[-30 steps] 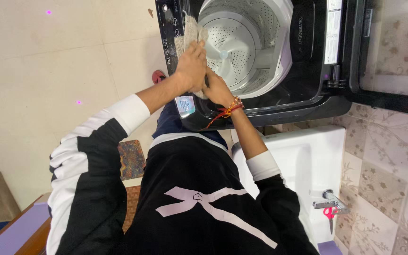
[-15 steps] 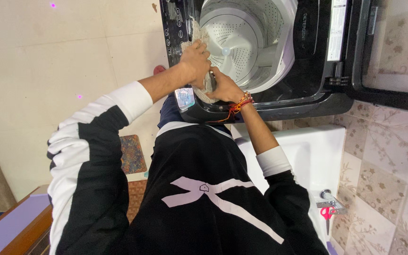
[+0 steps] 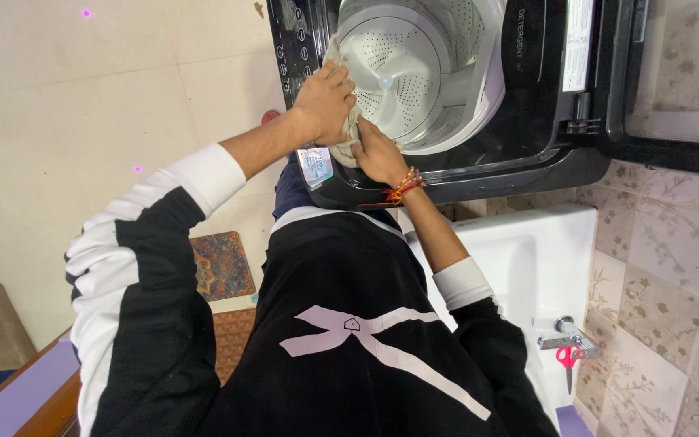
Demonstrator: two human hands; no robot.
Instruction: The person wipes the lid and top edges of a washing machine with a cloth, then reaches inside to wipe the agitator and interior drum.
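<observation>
Left hand (image 3: 323, 103) lies fingers-down over a beige cloth (image 3: 341, 133), pressing it against the front rim of a black top-loading washing machine (image 3: 479, 166), just beside the button panel (image 3: 289, 61). Right hand (image 3: 378, 154) is closed on the same cloth from below, thumb side up; a beaded bracelet with red thread (image 3: 402, 184) sits at the wrist. Both hands touch (cloth bunched between them, only edges showing). White perforated drum (image 3: 406, 69) stands open right of the hands. Further right: raised lid (image 3: 673, 81) with glass pane. Lower right: white sink (image 3: 544, 259), metal tap (image 3: 564, 336), pink-handled scissors (image 3: 566, 360) against tiled wall.
</observation>
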